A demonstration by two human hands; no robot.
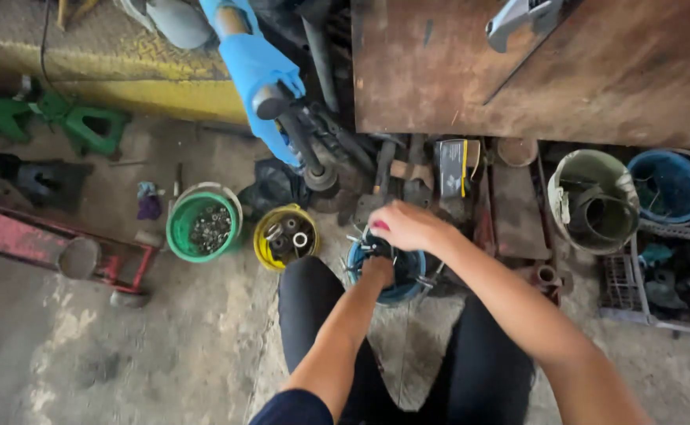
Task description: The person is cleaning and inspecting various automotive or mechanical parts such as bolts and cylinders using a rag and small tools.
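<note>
So I was crouched on the workshop floor with the blue bucket [396, 271] right between my knees, and that bucket's my reference for everything here. My left hand [376, 271] was down inside it, fingers curled into the pile of long bolts and metal bits, though I honestly couldn't tell whether they'd closed on one piece or were just raking through. My right hand [408, 224] sat over the far rim, fingers bent down onto the sticking-up ends, again no clear grip that I could see. I'd call it the sorting stage, digging for the right piece; the next move probably needed one bolt pinched cleanly and lifted straight so the rest didn't tangle. Just left of the bucket was the yellow tub [286, 236] with sockets and rings, and left of that the green tub [203, 227] of small hardware. Beyond the bucket, up and left, someone's blue-gloved hand [262, 75] gripped a dark bar.
</note>
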